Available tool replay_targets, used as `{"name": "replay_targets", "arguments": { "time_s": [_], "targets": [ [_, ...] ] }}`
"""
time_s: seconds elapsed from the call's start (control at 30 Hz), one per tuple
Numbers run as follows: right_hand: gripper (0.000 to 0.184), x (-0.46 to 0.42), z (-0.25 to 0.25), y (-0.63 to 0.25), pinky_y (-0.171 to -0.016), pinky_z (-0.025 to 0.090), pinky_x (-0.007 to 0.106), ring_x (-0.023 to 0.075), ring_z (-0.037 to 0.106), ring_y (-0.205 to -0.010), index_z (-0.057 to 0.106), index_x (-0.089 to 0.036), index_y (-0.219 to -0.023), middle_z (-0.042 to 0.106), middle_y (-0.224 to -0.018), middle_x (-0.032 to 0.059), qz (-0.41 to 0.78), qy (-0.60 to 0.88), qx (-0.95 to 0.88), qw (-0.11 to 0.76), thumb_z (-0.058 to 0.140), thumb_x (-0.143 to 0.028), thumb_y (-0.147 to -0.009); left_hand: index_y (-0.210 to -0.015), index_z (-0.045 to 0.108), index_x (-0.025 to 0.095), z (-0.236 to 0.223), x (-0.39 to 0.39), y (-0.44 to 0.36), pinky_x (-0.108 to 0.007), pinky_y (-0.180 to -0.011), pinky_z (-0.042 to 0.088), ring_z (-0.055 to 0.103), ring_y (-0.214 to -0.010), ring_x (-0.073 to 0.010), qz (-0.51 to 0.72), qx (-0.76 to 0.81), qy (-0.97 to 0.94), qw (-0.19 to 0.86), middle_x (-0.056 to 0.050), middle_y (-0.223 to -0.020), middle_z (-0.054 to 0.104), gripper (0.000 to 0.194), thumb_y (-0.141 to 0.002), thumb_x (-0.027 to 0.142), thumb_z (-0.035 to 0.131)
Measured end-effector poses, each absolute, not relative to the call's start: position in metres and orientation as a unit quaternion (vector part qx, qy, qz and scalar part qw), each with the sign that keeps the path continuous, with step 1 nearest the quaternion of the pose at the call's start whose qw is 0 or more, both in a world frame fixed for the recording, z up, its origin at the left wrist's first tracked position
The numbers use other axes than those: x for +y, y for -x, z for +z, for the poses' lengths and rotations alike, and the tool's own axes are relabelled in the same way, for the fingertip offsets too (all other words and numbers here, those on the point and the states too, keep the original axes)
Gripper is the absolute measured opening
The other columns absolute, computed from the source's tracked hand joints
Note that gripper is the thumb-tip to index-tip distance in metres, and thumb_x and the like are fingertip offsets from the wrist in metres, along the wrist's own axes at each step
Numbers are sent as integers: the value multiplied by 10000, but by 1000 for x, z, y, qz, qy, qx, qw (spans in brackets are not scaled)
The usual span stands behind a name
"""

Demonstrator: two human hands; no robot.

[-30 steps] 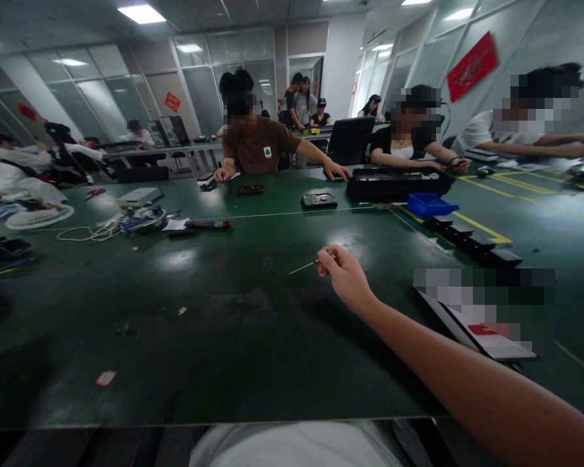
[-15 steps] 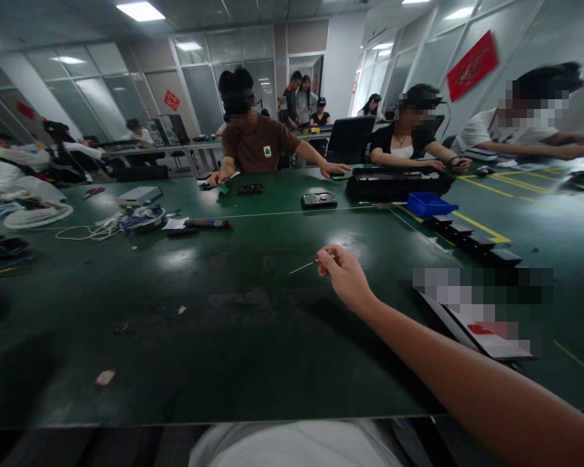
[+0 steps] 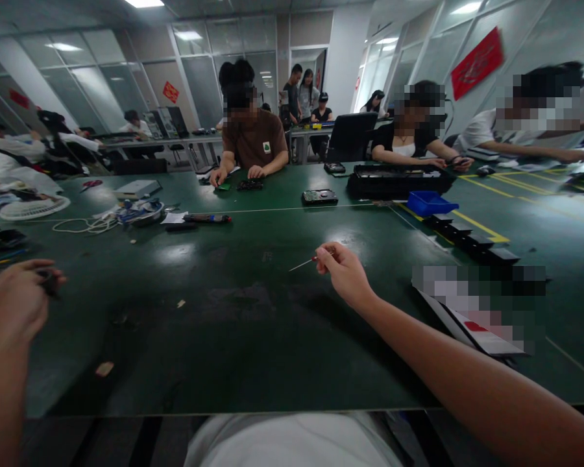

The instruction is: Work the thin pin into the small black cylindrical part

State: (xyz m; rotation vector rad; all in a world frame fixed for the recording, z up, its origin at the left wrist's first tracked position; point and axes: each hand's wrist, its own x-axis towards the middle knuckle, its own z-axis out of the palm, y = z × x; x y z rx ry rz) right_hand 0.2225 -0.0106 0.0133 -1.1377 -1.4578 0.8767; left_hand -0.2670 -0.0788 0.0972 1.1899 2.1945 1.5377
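Green covers the broad tabletop (image 3: 243, 370), whose pale near edge runs across the bottom of the frame beside the wearer's white clothing (image 3: 292, 444). Upper centre, a co-worker in a brown shirt (image 3: 253, 133) is at the far side; a white patch (image 3: 267, 148) on the shirt bears a green mark. Upper right, a red wall sign (image 3: 477, 63) carries markings too blurred to read. At lower right a flat white item (image 3: 501, 346) shows a red block, its other print pixelated. The left hand (image 3: 14, 301), at the left edge, curls around a small dark object (image 3: 48, 282), too blurred to identify. Well apart from it, across a wide stretch of green, the right hand (image 3: 338, 272), right of centre, pinches a slim screwdriver (image 3: 314, 259), tip pointing left. Two pale scraps (image 3: 104, 369) lie between the hands, nearer the left.
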Motion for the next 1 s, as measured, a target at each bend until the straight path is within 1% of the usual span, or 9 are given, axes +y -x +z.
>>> {"name": "replay_targets", "arguments": {
  "time_s": [0.03, 0.07, 0.13, 0.27, 0.53, 0.7, 0.83, 0.9, 1.0],
  "targets": [
    [239, -11, 14, -223, -632, 462, 314, 147, 569, -610, 617, -212, -868, 612, -667, -14, 365, 476, -609, 519, 577, -444, -907, -845, 477, 141, 90, -68, 258, -179, -778, 411, 489, -725, -43, 561, 713, -389, 160, 111, -625, 514, 44, -850, 105, 451],
    [245, -12, 15, -223, -631, 463, 315, 147, 570, -607, 620, -210, -867, 615, -663, -13, 365, 478, -610, 516, 578, -448, -908, -865, 490, 145, 84, -58, 247, -181, -795, 404, 504, -756, -45, 565, 701, -387, 199, 112, -674, 540, 80, -815, 87, 466],
    [257, -14, 17, -223, -622, 465, 314, 146, 573, -596, 625, -205, -871, 620, -651, -12, 366, 483, -610, 512, 580, -456, -910, -994, 525, 174, 77, -42, 219, -207, -821, 406, 539, -810, -64, 521, 692, -429, 255, 96, -781, 576, 256, -780, 69, 430],
    [247, -15, 18, -223, -606, 470, 312, 146, 575, -585, 624, -205, -891, 617, -638, -14, 368, 484, -608, 509, 573, -446, -914, -1213, 475, 189, 72, -19, 146, -266, -818, 409, 564, -878, -138, 381, 662, -595, 251, 34, -858, 614, 396, -823, 144, 424],
    [218, -13, 17, -225, -639, 488, 318, 156, 598, -632, 644, -210, -977, 634, -685, -8, 357, 468, -615, 524, 580, -399, -888, -1263, 360, 175, 44, -9, 17, -336, -827, 421, 553, -812, -173, 326, 506, -726, 332, -24, -890, 612, 389, -878, 213, 390],
    [297, -20, 23, -227, -597, 448, 305, 145, 561, -588, 613, -215, -719, 606, -633, -7, 330, 484, -634, 505, 603, -458, -890, -1326, 302, 184, 18, -12, -11, -343, -823, 431, 552, -853, -175, 317, 498, -726, 353, -60, -1024, 586, 457, -879, 202, 394],
    [224, -24, 24, -226, -639, 491, 325, 162, 611, -643, 655, -212, -832, 649, -690, 7, 350, 439, -632, 534, 605, -419, -902, -1360, 277, 183, 2, -12, -6, -375, -963, 425, 541, -1030, -198, 304, 487, -757, 314, -98, -1177, 534, 646, -769, 108, 525],
    [202, -26, 24, -225, -687, 527, 347, 175, 649, -695, 671, -212, -939, 689, -756, 23, 366, 414, -627, 549, 601, -399, -908, -1323, 334, 173, -2, -12, -3, -383, -999, 421, 543, -1061, -197, 324, 480, -758, 298, -103, -1175, 540, 589, -770, 63, 505],
    [204, -28, 23, -223, -747, 556, 375, 187, 687, -757, 677, -214, -1007, 729, -827, 41, 362, 415, -638, 538, 600, -379, -915, -1199, 495, 182, -5, -12, 0, -381, -974, 458, 575, -1034, -201, 343, 483, -746, 305, -85, -1140, 590, 363, -844, 113, 522]
  ]
}}
